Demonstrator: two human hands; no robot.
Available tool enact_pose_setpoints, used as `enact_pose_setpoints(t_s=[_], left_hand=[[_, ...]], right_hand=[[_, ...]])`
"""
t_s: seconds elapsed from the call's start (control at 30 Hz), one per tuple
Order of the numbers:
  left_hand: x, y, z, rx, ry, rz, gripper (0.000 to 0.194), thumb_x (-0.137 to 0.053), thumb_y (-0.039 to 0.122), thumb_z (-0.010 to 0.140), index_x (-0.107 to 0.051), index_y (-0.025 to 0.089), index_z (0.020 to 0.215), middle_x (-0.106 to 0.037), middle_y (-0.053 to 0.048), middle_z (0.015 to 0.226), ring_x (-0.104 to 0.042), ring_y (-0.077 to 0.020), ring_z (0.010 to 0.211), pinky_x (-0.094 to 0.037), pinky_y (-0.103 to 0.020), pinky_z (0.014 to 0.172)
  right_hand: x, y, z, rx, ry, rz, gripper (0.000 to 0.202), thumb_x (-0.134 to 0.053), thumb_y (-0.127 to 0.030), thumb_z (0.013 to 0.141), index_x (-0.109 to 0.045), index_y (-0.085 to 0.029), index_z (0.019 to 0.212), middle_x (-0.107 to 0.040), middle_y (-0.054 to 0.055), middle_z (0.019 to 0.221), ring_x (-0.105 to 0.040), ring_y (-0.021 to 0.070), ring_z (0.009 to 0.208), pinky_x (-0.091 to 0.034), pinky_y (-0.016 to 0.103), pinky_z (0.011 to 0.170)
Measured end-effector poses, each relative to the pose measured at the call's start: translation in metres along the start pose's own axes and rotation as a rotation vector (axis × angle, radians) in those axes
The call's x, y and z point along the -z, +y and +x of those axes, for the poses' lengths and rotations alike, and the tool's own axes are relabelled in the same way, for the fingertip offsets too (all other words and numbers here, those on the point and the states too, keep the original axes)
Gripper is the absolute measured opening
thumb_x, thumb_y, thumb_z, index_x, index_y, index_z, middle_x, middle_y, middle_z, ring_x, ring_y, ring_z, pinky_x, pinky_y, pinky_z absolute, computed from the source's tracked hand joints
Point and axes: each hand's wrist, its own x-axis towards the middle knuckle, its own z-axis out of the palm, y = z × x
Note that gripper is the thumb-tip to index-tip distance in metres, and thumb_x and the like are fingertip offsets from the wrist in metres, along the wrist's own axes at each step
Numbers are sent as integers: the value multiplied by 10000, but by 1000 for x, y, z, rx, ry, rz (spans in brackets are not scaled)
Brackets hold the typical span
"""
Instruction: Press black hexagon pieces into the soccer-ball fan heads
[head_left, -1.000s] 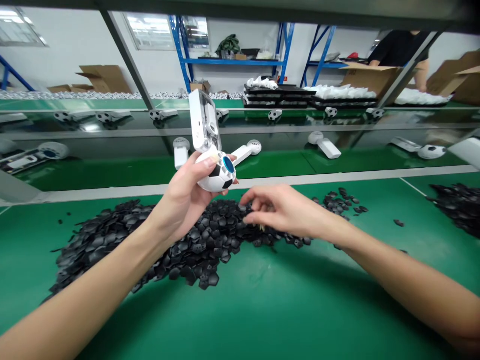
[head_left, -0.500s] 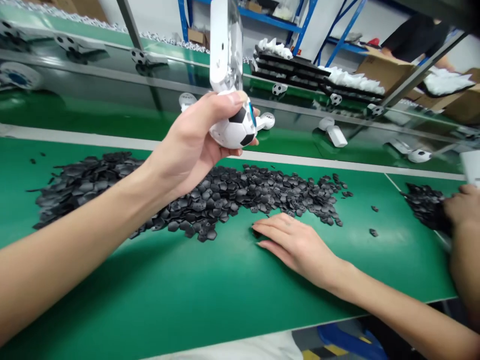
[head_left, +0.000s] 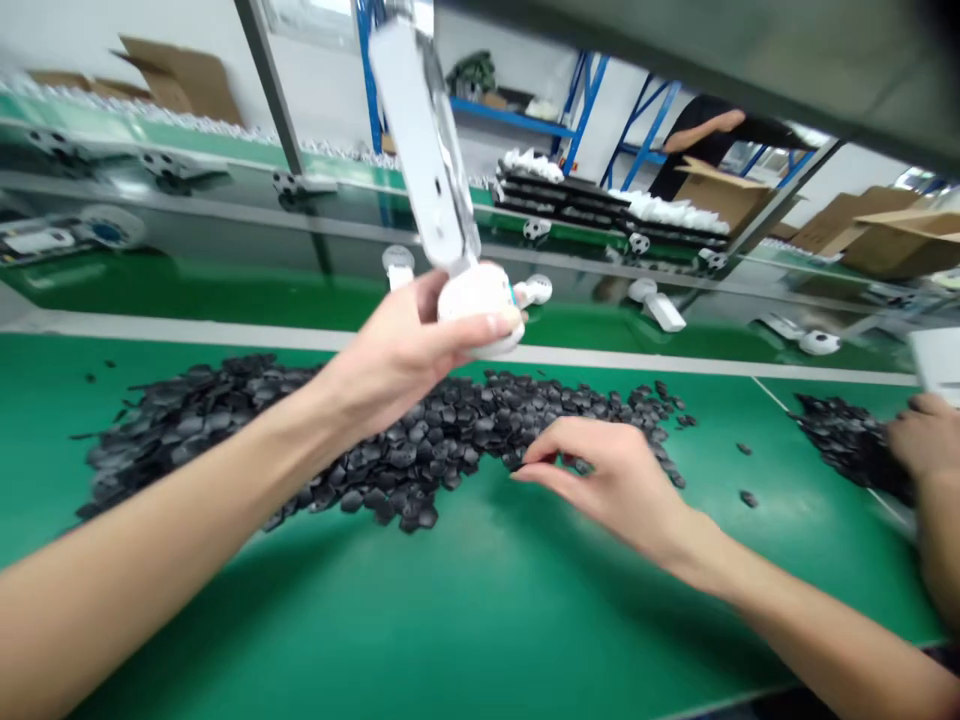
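We hold the white toy (head_left: 457, 220) up in our left hand (head_left: 409, 350), above the green table (head_left: 465, 600). The fingers wrap the rounded ball-shaped end, thumb laid across its front; the long flat white handle part sticks up and leans toward upper left, blurred at the top. Grip is closed firmly on the ball end. Our right hand (head_left: 607, 480) is low over the table, at the near edge of the pile of black pieces (head_left: 390, 440). Its fingers are curled in toward the thumb, tips pointing left, narrow gap; we cannot tell whether a black piece is pinched between them or only touched. The pile spreads wide across the table from far left to past the right hand, thin dark shell-like pieces heaped loosely, with a few strays (head_left: 748, 497) lying apart to the right. A second dark pile (head_left: 847, 440) sits at the right edge, with another person's hand (head_left: 919, 435) resting on it. Beyond the table's white edge strip a conveyor belt (head_left: 225, 290) carries more white toys (head_left: 660, 300) lying flat, ball ends and handles visible. Farther back: stacked black trays (head_left: 570, 195) with white items on top, blue shelving (head_left: 585, 90), cardboard boxes (head_left: 892, 235), and a person in a dark top (head_left: 720, 130) at the rear.
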Motion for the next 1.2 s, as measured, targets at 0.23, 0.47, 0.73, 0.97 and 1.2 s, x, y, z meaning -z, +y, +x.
enact_pose_setpoints(t_s=[0.23,0.47,0.73,0.97,1.2], left_hand=[[10,-9,-3,13,-139,320,579,-927,369,792,-575,212,1223,-690,-21,1002,-691,-150,696,-617,-270,625],[12,-13,-4,-82,-142,503,526,-896,364,837,-564,268,1234,-661,9,989,-606,-100,644,-539,-195,542],[8,-18,-5,-142,-53,626,420,-859,397,850,-626,262,1172,-694,-4,992,-661,-151,798,-539,-196,617],[1,-17,-8,-216,234,708,319,-837,482,825,-683,218,917,-665,-9,809,-578,-164,674,-470,-265,560],[-2,-23,-8,-319,216,635,318,-878,453,774,-692,223,890,-694,1,829,-622,-190,736,-509,-306,654]], right_hand=[[56,-23,54,-92,318,261,117,-859,-258,887,-810,-186,809,-757,3,757,-640,127,649,-466,225,594],[40,-17,76,-298,66,782,323,-983,-379,709,-777,-135,753,-711,15,686,-566,97,609,-420,203,579],[29,-12,77,-327,75,853,314,-970,-361,718,-761,-132,770,-745,33,739,-648,128,679,-481,221,622],[24,-15,72,-189,-28,920,143,-754,-273,954,-769,-132,935,-773,49,904,-740,153,870,-602,273,858],[18,-6,80,-72,-195,980,641,-877,-397,897,-595,-238,1451,-564,81,1545,-545,259,1418,-520,370,1153]])
